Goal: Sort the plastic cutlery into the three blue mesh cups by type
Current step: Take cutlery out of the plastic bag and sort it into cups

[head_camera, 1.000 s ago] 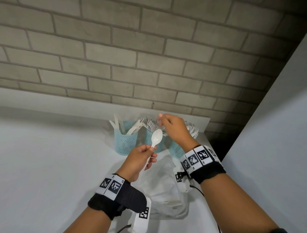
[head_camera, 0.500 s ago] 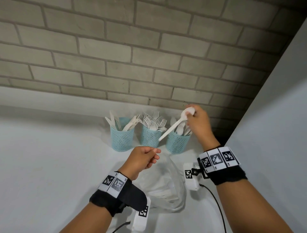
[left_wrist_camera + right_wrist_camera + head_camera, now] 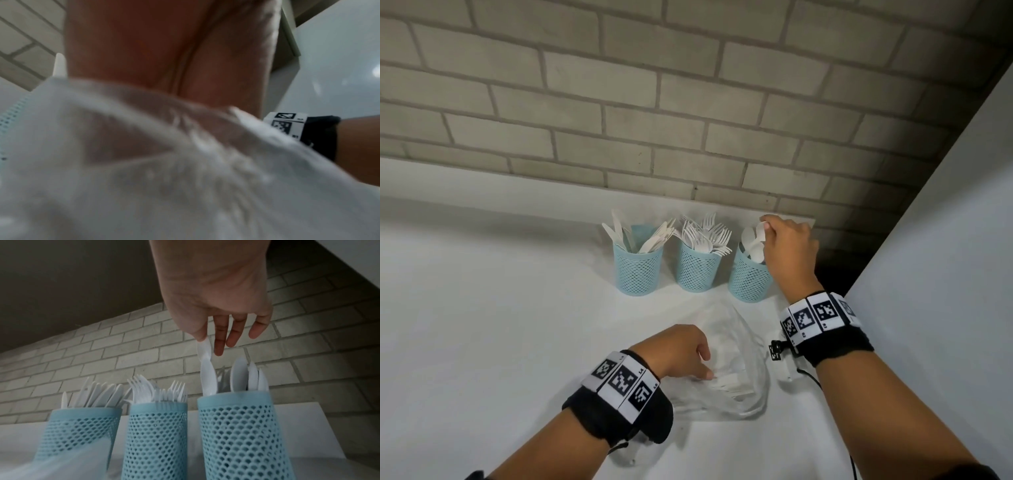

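Note:
Three blue mesh cups stand in a row by the brick wall: the knife cup (image 3: 637, 270), the fork cup (image 3: 697, 269) and the spoon cup (image 3: 749, 279). My right hand (image 3: 767, 228) hovers over the spoon cup (image 3: 236, 426) and pinches the bowl end of a white spoon (image 3: 205, 363) between thumb and forefinger. The spoon's handle is down inside the cup among other spoons. My left hand (image 3: 705, 368) reaches into a clear plastic bag (image 3: 736, 383) of white cutlery, one fingertip touching a piece. Its other fingers are hidden, and the left wrist view is blurred by the bag (image 3: 144, 162).
The white table (image 3: 482, 308) runs out to the left. A brick wall (image 3: 654, 102) closes the back, just behind the cups. A tall white panel (image 3: 945, 240) stands close on the right. A small white device with a cable (image 3: 782, 365) lies under my right wrist.
The right hand took the spoon from the left hand, carried it right and lowered its handle into the spoon cup. The left hand dropped to the plastic bag.

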Demonstrator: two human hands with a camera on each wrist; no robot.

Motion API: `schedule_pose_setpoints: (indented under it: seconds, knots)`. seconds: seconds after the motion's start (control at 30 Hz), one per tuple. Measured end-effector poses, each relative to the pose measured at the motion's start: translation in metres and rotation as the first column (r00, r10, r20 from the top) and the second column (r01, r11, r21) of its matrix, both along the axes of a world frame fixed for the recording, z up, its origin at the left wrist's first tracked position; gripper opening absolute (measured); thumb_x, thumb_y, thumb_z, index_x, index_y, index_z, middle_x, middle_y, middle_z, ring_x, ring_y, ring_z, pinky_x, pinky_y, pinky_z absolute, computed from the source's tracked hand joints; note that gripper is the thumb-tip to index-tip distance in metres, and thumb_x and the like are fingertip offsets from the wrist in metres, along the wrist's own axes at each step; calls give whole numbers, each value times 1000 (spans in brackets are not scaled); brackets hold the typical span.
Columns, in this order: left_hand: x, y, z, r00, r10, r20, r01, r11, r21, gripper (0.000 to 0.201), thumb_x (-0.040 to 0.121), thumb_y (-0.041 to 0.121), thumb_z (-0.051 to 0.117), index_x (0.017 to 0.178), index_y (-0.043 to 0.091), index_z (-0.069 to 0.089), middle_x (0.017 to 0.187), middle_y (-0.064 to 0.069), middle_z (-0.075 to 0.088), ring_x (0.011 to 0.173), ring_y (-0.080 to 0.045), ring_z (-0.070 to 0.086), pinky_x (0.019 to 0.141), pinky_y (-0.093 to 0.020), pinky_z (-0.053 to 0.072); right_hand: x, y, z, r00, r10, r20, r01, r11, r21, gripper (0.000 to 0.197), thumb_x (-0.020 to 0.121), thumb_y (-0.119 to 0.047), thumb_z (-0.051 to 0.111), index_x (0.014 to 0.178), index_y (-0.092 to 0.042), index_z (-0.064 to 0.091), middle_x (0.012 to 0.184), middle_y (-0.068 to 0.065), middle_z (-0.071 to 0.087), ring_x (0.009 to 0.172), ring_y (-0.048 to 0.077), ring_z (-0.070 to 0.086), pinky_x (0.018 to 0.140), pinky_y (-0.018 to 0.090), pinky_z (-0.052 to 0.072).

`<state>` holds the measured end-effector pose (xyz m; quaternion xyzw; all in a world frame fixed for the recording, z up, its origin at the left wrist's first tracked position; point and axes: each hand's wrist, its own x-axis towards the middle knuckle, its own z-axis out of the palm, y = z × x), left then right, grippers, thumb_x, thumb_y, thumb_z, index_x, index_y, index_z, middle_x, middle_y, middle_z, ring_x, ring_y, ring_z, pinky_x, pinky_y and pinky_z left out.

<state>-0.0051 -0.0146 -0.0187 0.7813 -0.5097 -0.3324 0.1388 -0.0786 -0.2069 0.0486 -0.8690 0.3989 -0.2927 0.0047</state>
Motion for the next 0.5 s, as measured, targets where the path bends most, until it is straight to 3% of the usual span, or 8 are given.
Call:
schedule_pose_setpoints:
  seconds: [0.17, 0.4, 0.5]
  knots:
    - [-3, 4, -7, 994, -85, 75, 82, 995, 51, 52, 75, 42, 74, 119, 19, 57, 119, 2, 56, 108, -16, 55, 93, -26, 45, 3, -2, -16, 997, -5, -77, 6, 1000, 17, 33, 97, -27, 42, 126, -29, 57, 127, 9, 52, 116, 30, 38, 91, 40, 33]
    - [-11, 3, -8, 988, -116, 104, 109, 991, 73, 52, 77, 48, 68, 119, 19, 57, 116, 2, 57, 99, -15, 54, 86, -26, 44, 4, -1, -21, 997, -23, -80, 26, 999, 28, 36, 97, -29, 38, 130, -28, 53, 135, 10, 49, 120, 31, 35, 93, 40, 30]
    - [-17, 2, -5, 976, -161, 149, 149, 985, 88, 45, 80, 42, 65, 114, 13, 60, 114, -3, 62, 102, -20, 58, 86, -30, 46, 4, -4, -22, 993, -9, -118, 22, 994, 111, 38, 99, -32, 31, 130, -28, 51, 138, 8, 46, 122, 30, 31, 95, 42, 27]
